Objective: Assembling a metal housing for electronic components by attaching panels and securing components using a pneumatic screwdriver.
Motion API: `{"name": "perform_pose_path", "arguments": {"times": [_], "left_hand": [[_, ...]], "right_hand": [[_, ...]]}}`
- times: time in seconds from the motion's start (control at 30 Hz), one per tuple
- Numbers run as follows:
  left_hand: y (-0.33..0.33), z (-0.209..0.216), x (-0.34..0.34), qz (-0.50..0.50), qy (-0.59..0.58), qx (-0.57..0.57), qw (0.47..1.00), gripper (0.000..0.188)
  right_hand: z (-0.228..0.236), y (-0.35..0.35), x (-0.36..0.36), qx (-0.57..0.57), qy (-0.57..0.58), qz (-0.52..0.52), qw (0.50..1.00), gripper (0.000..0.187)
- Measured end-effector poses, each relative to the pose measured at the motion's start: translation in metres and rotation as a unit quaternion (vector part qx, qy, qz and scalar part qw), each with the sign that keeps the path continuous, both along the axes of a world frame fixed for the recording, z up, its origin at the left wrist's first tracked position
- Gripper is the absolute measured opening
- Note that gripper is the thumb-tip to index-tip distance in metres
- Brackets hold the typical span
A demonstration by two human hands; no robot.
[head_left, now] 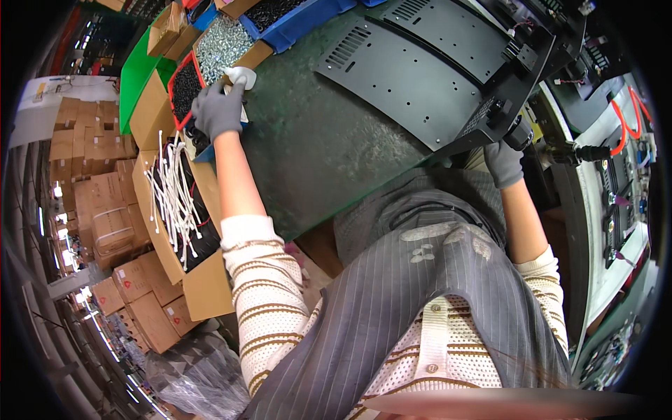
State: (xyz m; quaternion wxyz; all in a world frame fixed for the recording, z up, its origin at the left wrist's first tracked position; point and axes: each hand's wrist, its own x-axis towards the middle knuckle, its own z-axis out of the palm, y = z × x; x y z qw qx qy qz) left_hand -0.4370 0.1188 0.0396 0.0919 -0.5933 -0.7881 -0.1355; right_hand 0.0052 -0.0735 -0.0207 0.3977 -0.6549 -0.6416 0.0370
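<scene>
Here, hands (217,112) on tray (183,87), chassis (448,77).

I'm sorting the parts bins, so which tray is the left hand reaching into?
The red-rimmed tray of small black parts. The left hand rests at its near edge, while the tray of silvery screws and the blue bin lie farther away.
</scene>
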Motion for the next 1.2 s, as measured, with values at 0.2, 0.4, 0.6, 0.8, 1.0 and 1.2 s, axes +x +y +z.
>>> {"name": "perform_pose_path", "arguments": {"times": [0.2, 0.4, 0.6, 0.8, 1.0, 1.2], "left_hand": [[0.014, -0.003, 0.025, 0.054, 0.073, -0.051, 0.995, 0.064], [0.013, -0.009, 0.032, 0.003, 0.033, 0.072, 0.997, 0.062], [-0.057, 0.028, 0.106, -0.391, -0.643, -0.080, 0.654, 0.036], [-0.110, 0.090, 0.149, -0.466, -0.579, -0.074, 0.665, 0.036], [-0.125, 0.118, 0.162, -0.494, -0.577, -0.146, 0.634, 0.037], [-0.115, 0.123, 0.169, -0.573, -0.502, -0.152, 0.629, 0.030]], "right_hand": [[-0.023, -0.001, 0.006, 0.026, 0.009, 0.020, 0.999, 0.034], [-0.042, 0.008, 0.009, 0.003, -0.053, 0.011, 0.999, 0.039], [-0.048, 0.011, 0.010, 0.033, -0.093, -0.006, 0.995, 0.045], [-0.054, 0.014, 0.012, 0.066, -0.156, 0.009, 0.985, 0.044], [-0.035, 0.013, 0.005, 0.043, -0.114, 0.019, 0.992, 0.039], [-0.001, 0.011, -0.008, 0.038, -0.118, 0.014, 0.992, 0.030]]}}
